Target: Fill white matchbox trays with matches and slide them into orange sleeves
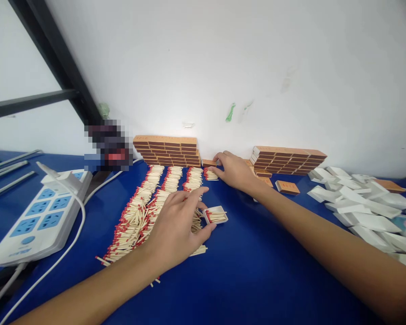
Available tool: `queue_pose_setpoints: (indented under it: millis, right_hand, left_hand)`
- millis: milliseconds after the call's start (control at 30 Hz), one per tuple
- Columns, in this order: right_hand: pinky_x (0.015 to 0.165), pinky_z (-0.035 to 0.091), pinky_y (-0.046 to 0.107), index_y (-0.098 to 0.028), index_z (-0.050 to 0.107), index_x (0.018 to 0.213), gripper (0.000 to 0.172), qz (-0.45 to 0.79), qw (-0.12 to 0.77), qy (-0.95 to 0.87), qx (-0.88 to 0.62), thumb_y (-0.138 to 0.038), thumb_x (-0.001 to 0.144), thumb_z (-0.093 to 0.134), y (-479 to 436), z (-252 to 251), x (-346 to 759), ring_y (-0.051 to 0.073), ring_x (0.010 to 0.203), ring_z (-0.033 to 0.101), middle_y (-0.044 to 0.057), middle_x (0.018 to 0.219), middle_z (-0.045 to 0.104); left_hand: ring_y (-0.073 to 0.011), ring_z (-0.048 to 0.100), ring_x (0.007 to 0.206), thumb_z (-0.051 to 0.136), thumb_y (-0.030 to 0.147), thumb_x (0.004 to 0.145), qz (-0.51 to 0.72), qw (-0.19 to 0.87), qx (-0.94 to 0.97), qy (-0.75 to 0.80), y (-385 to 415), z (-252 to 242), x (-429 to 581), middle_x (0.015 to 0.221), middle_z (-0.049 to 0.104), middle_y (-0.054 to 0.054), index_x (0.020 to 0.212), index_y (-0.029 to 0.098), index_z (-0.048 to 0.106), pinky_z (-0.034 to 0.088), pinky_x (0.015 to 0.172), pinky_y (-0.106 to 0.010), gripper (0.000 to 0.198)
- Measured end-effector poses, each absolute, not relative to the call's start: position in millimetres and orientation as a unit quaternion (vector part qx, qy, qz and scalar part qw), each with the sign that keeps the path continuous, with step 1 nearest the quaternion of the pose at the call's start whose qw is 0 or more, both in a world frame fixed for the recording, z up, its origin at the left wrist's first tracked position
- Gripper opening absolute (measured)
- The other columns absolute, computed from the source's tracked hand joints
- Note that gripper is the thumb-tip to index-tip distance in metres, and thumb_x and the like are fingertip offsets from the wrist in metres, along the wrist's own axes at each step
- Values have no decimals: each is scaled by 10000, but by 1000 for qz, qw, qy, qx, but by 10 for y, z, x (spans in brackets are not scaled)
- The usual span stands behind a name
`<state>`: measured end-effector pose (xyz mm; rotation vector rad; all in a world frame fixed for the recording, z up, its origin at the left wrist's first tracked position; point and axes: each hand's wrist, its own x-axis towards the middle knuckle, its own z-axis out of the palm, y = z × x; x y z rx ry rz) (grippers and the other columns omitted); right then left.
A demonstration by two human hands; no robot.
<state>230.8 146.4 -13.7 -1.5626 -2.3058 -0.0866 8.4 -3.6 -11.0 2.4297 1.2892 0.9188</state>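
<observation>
My left hand [186,221] is over the rows of red-tipped matches [142,207], fingers apart, with its thumb and fingertips beside a small white tray [224,210] that holds some matches. Farther back, my right hand [232,169] reaches toward the wall, thumb and index finger spread. Its fingertips are near an orange matchbox [209,163] and a short bunch of matches [210,174]. Nothing shows held in either hand. Left of it stands a stack of matchboxes [169,151]; another stack [289,160] is to the right.
White empty trays [365,207] are heaped at the right. A single matchbox [287,187] lies before the right stack. At the left sit a power strip [40,216] with a white cable [77,230] and metal rods [11,169]. A white wall [206,67] rises behind.
</observation>
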Motion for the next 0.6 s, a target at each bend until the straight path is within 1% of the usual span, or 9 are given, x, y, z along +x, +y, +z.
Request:
queue_pose_setpoints:
  millis: [133, 233, 300, 500, 567, 600]
  right_hand:
    - [804, 496, 387, -197, 677, 1145, 242, -24, 192, -824, -532, -384, 992, 658, 1543, -135, 2342, 291, 989, 679, 129, 1125, 700]
    - [847, 503, 399, -187, 679, 1179, 275, -25, 184, -840, -509, -367, 971, 690, 1618, -105, 2335, 295, 1022, 673, 139, 1165, 688]
    - [852, 497, 399, -181, 687, 1162, 263, -30, 176, -843, -507, -361, 971, 693, 1654, -73, 2325, 296, 1022, 671, 141, 1161, 688]
    - [790, 458, 359, -187, 679, 1114, 165, -57, 182, -819, -542, -294, 996, 637, 1622, -7, 2292, 265, 956, 672, 120, 1127, 727]
    - [758, 445, 354, -183, 696, 1045, 148, -59, 180, -803, -565, -303, 995, 626, 1590, -9, 2279, 263, 912, 676, 119, 1064, 751]
    - [742, 440, 354, -180, 711, 995, 166, -57, 177, -798, -573, -319, 996, 620, 1576, -11, 2272, 266, 889, 677, 121, 1021, 760]
  left_hand:
    - [-330, 667, 1197, 814, 280, 878, 319, 116, 835, 434, -36, -125, 82, 1103, 785, -26, 1441, 276, 449, 494, 1087, -575, 671]
    - [-332, 668, 1199, 809, 278, 882, 318, 116, 836, 431, -32, -132, 80, 1106, 786, -27, 1449, 279, 442, 496, 1084, -572, 674]
    - [-331, 664, 1202, 808, 280, 883, 321, 113, 836, 431, -32, -131, 79, 1109, 784, -29, 1447, 275, 441, 496, 1083, -570, 673]
    - [-310, 657, 1187, 800, 275, 891, 322, 115, 836, 428, -51, -129, 75, 1111, 780, -24, 1454, 261, 436, 488, 1094, -560, 671]
    - [-313, 657, 1193, 803, 274, 889, 322, 113, 837, 427, -55, -129, 75, 1104, 783, -25, 1454, 261, 436, 487, 1096, -563, 674]
    - [-315, 658, 1196, 804, 277, 888, 321, 114, 837, 427, -56, -128, 76, 1103, 784, -25, 1452, 263, 437, 487, 1097, -564, 673]
